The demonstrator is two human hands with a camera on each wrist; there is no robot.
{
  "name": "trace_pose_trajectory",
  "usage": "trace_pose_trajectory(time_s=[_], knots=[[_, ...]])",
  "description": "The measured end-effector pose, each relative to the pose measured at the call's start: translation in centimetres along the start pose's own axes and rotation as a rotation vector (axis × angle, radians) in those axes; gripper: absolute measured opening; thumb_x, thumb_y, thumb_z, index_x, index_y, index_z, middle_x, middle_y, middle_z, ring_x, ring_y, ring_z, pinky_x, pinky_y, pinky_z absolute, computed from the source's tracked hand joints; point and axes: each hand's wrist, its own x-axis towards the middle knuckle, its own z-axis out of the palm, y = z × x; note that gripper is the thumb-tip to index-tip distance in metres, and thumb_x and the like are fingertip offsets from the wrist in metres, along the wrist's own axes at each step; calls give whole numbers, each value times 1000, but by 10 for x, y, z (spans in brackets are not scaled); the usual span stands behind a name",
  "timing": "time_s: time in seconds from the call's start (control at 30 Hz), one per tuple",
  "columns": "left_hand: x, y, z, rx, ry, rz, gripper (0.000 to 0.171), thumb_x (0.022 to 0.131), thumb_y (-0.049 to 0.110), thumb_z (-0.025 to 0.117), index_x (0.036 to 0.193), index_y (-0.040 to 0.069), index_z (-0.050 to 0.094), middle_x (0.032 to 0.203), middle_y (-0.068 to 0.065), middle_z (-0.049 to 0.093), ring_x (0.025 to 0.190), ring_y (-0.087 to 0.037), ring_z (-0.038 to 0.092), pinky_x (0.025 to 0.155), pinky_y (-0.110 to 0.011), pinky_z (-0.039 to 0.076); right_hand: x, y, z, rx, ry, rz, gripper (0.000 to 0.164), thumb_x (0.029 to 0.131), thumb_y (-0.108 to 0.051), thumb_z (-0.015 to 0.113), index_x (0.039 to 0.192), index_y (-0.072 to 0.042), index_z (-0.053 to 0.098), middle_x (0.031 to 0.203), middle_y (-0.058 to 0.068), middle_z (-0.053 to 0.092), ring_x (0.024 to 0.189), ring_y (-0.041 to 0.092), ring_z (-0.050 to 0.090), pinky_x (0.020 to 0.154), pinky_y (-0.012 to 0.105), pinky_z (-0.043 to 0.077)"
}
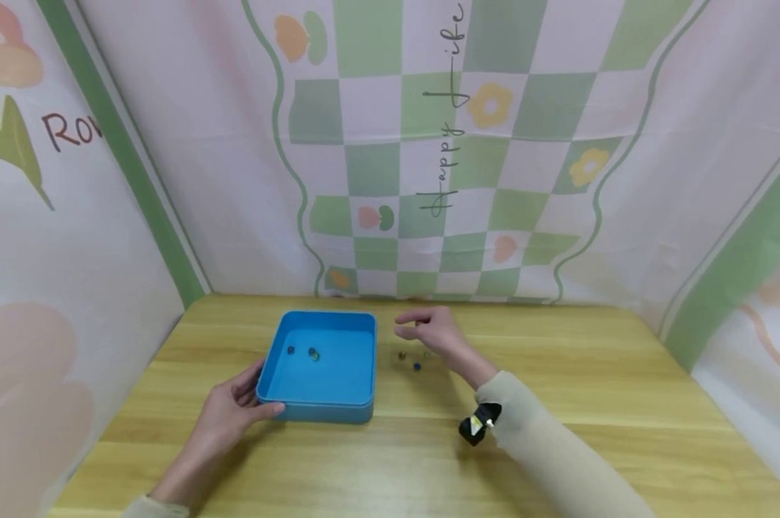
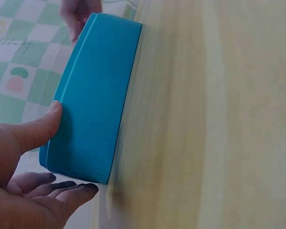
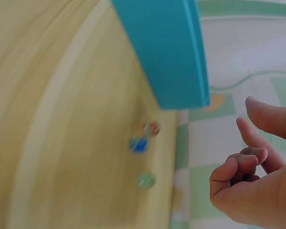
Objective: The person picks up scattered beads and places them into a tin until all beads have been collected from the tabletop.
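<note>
A square, open-topped blue box [image 1: 319, 410] stands on the table, with several marbles inside, including a dark marble [image 1: 291, 350] towards its left. My left hand [image 1: 224, 414] grips the box's near left corner, thumb on the front wall and fingers along the left side. Right of the box, my right hand [image 1: 432, 331] hovers above the table, thumb and forefinger apart with nothing between them. Its other fingers are curled in the right wrist view. Below it lie a blue marble [image 3: 138, 144], a brownish marble [image 3: 154, 128] and a green marble [image 3: 146, 180], close together.
The wooden table [image 1: 416, 460] reaches back to a hanging cloth [image 1: 370, 169] with green and white checks. More patterned cloth [image 1: 73, 288] hangs at the left side. A black wrist device [image 1: 481, 423] sits at the right sleeve's cuff.
</note>
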Motion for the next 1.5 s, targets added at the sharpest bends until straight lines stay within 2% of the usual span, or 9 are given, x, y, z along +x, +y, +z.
trace_pose_trajectory(time_s=[0.07, 0.23, 0.5, 0.73, 1.03, 1.5], knots=[[0, 0, 0, 12, 1, 3, 96, 85, 17, 91, 162, 0, 35, 163, -28, 35, 143, -44, 45, 109, -43, 48, -2, 9, -5, -4, 13, 23, 30, 96, -15, 79, 123, -1, 77, 139, 17, 67, 135, 38, 55, 114, 55, 46], [0, 0, -1, 36, -2, -2, 98, 85, 20, 92, 161, -1, 35, 162, -28, 35, 143, -45, 45, 110, -45, 48, -3, 28, -14, -12, 37, 37, 32, 94, -11, 79, 123, 2, 75, 138, 20, 67, 137, 41, 53, 119, 58, 40], [-1, 2, -1, 30, -5, -3, 97, 85, 19, 91, 161, -2, 35, 162, -28, 35, 143, -46, 45, 109, -45, 48, -7, 46, -23, -16, 59, 64, 31, 91, -7, 80, 120, 5, 75, 136, 23, 67, 135, 43, 54, 116, 55, 44], [-1, 2, -1, 31, -4, 0, 97, 85, 20, 91, 161, -2, 35, 162, -28, 35, 143, -45, 45, 110, -45, 48, -10, 57, -26, -25, 65, 88, 32, 91, -7, 81, 120, 4, 75, 137, 24, 66, 136, 45, 53, 118, 59, 40], [-2, 2, -1, 25, -3, -2, 96, 85, 20, 91, 161, -1, 36, 162, -28, 36, 143, -45, 46, 109, -44, 49, -12, 61, -24, -36, 64, 116, 31, 91, -6, 81, 120, 3, 76, 140, 23, 65, 139, 46, 49, 120, 63, 35], [-1, 3, -1, 29, -3, 0, 97, 84, 20, 92, 161, -1, 35, 162, -28, 36, 142, -46, 46, 108, -45, 49, -12, 63, -21, -95, 60, 140, 26, 91, -10, 82, 115, 0, 78, 138, 23, 66, 137, 46, 51, 113, 59, 45]])
